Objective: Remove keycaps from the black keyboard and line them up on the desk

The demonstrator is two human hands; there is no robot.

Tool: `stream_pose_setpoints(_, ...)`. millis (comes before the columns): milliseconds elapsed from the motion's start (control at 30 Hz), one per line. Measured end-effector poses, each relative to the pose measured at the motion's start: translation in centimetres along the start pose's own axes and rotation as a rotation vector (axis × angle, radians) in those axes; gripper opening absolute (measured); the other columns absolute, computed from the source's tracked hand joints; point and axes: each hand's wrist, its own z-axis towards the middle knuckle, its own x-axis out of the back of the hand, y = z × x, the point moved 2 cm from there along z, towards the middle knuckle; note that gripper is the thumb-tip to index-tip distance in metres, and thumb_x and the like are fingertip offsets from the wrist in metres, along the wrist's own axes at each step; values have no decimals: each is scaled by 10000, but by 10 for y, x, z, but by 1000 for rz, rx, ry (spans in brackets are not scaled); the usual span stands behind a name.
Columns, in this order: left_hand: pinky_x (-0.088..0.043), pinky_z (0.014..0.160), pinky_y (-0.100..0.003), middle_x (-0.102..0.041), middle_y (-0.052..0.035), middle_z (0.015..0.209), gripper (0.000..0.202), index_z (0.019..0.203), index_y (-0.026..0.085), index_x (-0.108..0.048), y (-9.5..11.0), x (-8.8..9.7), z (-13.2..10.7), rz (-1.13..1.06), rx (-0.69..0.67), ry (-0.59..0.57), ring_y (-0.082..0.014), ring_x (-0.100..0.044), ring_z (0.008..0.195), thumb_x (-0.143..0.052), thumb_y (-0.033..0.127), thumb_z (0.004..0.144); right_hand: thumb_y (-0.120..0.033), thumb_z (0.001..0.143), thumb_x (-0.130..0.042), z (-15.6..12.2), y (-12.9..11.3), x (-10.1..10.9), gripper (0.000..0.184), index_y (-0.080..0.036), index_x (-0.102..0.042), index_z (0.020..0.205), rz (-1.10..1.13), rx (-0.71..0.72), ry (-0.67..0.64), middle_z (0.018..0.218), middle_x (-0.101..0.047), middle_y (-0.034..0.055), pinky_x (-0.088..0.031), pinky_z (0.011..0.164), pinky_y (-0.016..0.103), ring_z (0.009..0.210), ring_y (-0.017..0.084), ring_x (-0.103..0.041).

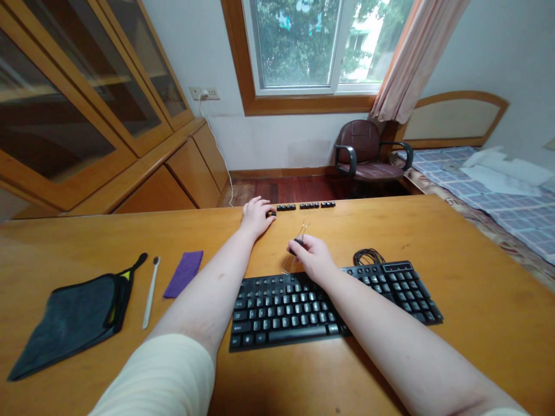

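Observation:
My left hand [256, 217] rests near the desk's far edge, its thumb and fingers closed about a small black keycap [271, 214] at the left end of a row of keycaps [309, 205]. Held in my right hand [315, 254] is a wire keycap puller [297, 247] with a dark grip; its thin wires stick out at both ends. Below that hand lies a black keyboard [286, 335], partly covered by my right forearm. Keycaps are off along its upper left rows, where bare switches show.
Left on the wooden desk [333, 375] lie a dark grey cloth [73, 323], a toothbrush [151, 294] and a purple cloth [184, 274]. A coiled black cable [367, 256] sits behind the keyboard. Beyond the desk stand a chair [364, 147] and a bed [498, 190].

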Motion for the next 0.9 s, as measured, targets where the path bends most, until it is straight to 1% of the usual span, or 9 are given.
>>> stream_pose_setpoints(67,-239,1026,-454,-585,1,1210,217,936,311,-678,-1,0,-1,4,0,2,-272,-335,1257,-630,349,728,-435,799,-527,0,-1,0,307,-164,-581,664,-2,-1,2,628,-582,18,-425,536,240,559,126,-515)
stream_pose_setpoints(333,-236,1029,-464,-594,-12,1200,226,943,289,-689,-3,-1,-3,4,-16,15,-273,-345,1251,-550,261,766,-444,801,-526,0,1,0,313,-166,-585,668,-24,14,2,633,-588,23,-424,541,245,567,132,-524)
stream_pose_setpoints(533,-240,1020,-472,-610,-15,1165,175,894,284,-693,-3,0,-3,-14,-14,18,-284,-358,1235,-584,304,759,-452,811,-516,0,3,0,324,-165,-591,682,-33,28,5,645,-593,24,-431,557,251,583,135,-533)
stream_pose_setpoints(700,-241,1021,-466,-601,-24,1174,225,959,288,-674,-2,1,-3,-15,-52,23,-284,-357,1237,-597,339,753,-439,816,-514,0,1,0,317,-162,-583,679,-40,31,1,630,-578,16,-421,549,243,577,129,-524)
stream_pose_setpoints(900,-254,1018,-452,-622,1,1139,168,883,301,-692,-1,-2,-1,34,-36,15,-278,-375,1225,-632,342,731,-429,814,-517,0,2,0,314,-159,-582,667,-59,29,-1,623,-578,16,-417,544,235,579,127,-526)
